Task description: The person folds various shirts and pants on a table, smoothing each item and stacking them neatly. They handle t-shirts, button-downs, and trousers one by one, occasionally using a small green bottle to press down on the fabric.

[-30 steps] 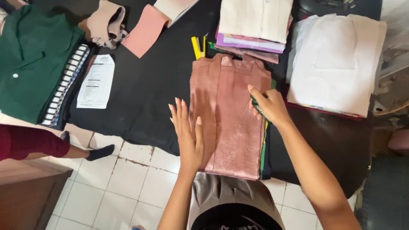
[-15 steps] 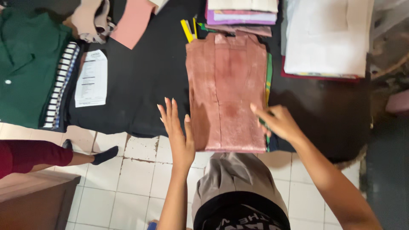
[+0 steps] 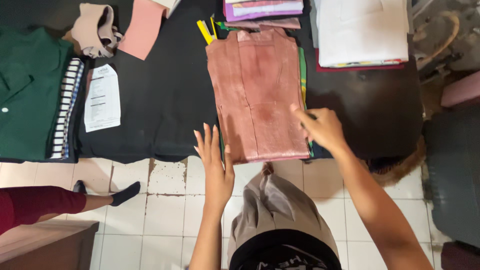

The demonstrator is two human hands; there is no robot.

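Observation:
A folded pink garment (image 3: 257, 92) lies flat on a black cloth (image 3: 160, 95) spread over the tiled floor. My left hand (image 3: 216, 162) is flat and open, fingers apart, at the garment's near left corner, just off its edge. My right hand (image 3: 322, 127) rests on the garment's right edge near the bottom, fingers curled over the edge; whether it grips the fabric I cannot tell. Green and yellow fabric edges (image 3: 303, 70) show beneath the pink garment.
A white folded stack (image 3: 362, 30) sits at the far right, a purple and pink stack (image 3: 265, 9) behind the garment. A green shirt (image 3: 27, 90) on striped cloth, a paper sheet (image 3: 102, 97) and a pink card (image 3: 141, 27) lie left. Another person's leg (image 3: 60, 202) reaches in.
Both my hands have slid toward me along the pink garment, from its middle to its near edge. The view has shifted so the garment sits higher in the frame.

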